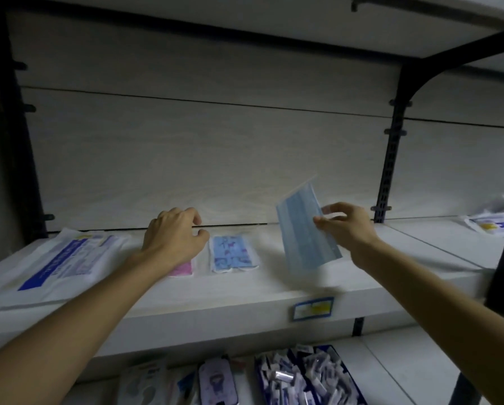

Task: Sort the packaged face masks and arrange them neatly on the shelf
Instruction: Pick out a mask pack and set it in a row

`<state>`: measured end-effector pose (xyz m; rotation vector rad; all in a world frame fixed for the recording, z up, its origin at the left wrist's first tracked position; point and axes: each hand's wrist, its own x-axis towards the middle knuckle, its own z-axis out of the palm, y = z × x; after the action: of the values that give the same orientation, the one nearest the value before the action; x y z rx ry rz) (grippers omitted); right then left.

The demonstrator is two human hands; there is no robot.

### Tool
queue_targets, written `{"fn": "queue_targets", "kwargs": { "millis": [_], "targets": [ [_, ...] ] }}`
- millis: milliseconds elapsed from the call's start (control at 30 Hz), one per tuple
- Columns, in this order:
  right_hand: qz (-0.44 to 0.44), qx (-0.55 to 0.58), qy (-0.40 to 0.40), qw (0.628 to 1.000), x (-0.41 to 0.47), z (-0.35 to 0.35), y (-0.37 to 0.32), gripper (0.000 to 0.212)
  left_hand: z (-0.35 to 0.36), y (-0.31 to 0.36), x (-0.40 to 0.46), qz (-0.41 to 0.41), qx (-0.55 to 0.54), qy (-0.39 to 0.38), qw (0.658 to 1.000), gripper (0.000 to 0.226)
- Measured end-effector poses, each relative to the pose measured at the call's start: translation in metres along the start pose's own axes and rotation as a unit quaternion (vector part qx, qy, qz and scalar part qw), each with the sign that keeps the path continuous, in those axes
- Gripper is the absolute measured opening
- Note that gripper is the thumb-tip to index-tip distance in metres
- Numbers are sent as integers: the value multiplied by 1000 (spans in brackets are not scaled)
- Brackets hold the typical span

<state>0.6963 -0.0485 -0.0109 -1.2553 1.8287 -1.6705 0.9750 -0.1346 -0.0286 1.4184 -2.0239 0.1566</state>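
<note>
- White board forms the shelf, the largest thing seen; one dark upright is fixed to the back panel, and one blue-edged label is stuck on the front edge.
- Four mask packs are counted on or over this shelf: one large, one pink, one patterned, one plain blue.
- Largest of them is the big pack, white with a blue band of print, laid flat at the left end.
- Plain blue is the held mask, sealed in clear film with pleats visible; it is kept tilted, lower edge just above the shelf, right of the middle.
- The patterned mask, blue with small dark figures and a white edge, is laid flat near the middle, just beside the pink one.
- The pink mask is mostly hidden under the left hand; only one lower corner is seen.
- Two hands are seen. The left hand is held palm down over the pink mask with fingers curled; whether the pack is gripped cannot be told.
- The right hand has the held mask's right edge pinched between thumb and fingers.
- One more white pack is seen on the next bay at the far right, partly cut off.
- On the lower shelf, one blue tray is filled with many small wrapped items, too blurred to count, and one patterned flat case is laid to its left.
</note>
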Motion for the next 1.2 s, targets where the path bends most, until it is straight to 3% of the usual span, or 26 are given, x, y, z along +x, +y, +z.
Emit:
{"fn": "queue_targets", "kwargs": {
  "millis": [200,467,633,767,900,1200],
  "targets": [
    [-12,-54,-46,997,37,-3,34,25,18,30,2,-48,12,3,999,31],
    [-54,-206,-92,973,72,-5,60,31,36,55,3,-69,39,-7,997,30],
    [-51,-287,-105,951,82,-6,71,48,38,63,12,-60,57,-3,997,30],
    [-81,-372,-88,921,84,-9,73,61,38,66,16,-53,73,-8,996,29],
    [-105,-389,-50,914,83,-11,66,58,34,68,20,-16,98,-10,995,31],
    [-216,-386,37,896,53,-29,41,46,31,84,31,45,43,-28,998,33]
  ]
}}
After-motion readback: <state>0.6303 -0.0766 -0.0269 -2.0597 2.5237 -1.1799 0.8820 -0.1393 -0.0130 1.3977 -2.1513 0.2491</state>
